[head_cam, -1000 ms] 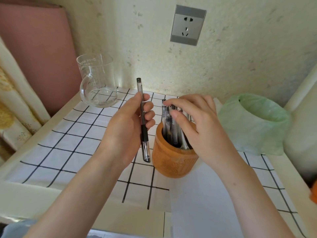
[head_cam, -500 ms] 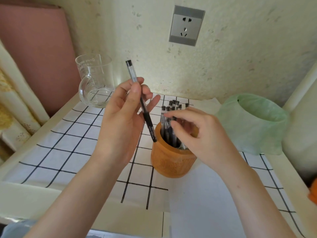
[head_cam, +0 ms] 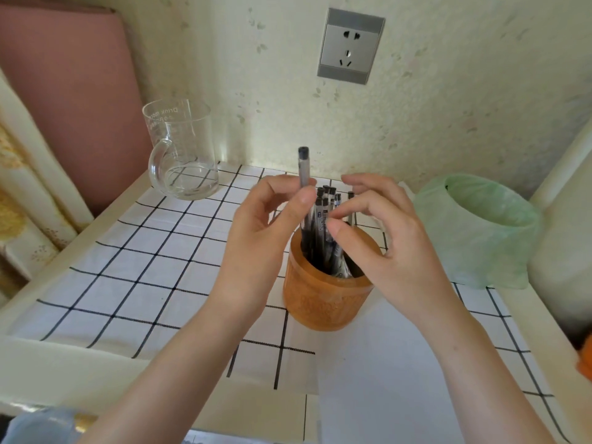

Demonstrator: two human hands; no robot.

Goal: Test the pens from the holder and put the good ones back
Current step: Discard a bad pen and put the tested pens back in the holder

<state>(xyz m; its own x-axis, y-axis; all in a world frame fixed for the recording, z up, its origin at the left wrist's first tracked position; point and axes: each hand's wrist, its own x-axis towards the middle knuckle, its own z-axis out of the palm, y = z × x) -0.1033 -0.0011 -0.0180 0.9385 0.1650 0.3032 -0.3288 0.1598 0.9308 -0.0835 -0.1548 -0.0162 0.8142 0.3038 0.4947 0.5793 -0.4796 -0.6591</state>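
Home corner: wallpaper (head_cam: 448,91), curtain (head_cam: 19,193), gridded tablecloth (head_cam: 128,277).

Left hand (head_cam: 266,229) pinches a pen (head_cam: 303,168); right hand (head_cam: 397,241) arched close beside it.

The left forearm (head_cam: 179,363) rises from lower left and the right forearm (head_cam: 480,363) from lower right, both bare, converging at frame centre. The left hand is turned palm rightward; its thumb presses the pen against curled fingers, and the pen stands near upright, projecting above the thumb. The right hand faces it, palm leftward, just apart from it. Its fingers are arched, the upper ones spread and extended toward the left hand; thumb and index tips lie close together at the pens (head_cam: 325,213). Whether they grip one cannot be determined.
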